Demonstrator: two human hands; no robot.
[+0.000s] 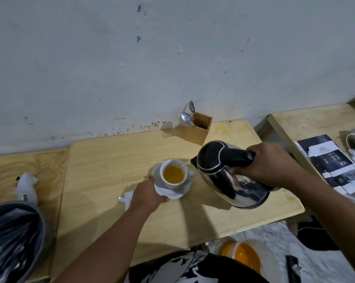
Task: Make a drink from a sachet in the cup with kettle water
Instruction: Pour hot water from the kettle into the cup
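Right hand [268,163] clenched on kettle [229,176] handle; spout at cup's [173,174] 2 o'clock, pouring. Left hand [147,196] grips saucer [172,194] at 7 o'clock.

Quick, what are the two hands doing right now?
Left hand: closed on the saucer's rim, steadying it under the cup.
Right hand: closed around the kettle handle, tipping water into the cup.

Left hand [147,196] is covering the near-left rim of the saucer [179,194] and most of a torn white sachet [128,198] beneath its wrist; right hand [268,165] is hiding the kettle [229,178] handle's rear; print on papers [334,166] right of it is blurring, unreadable
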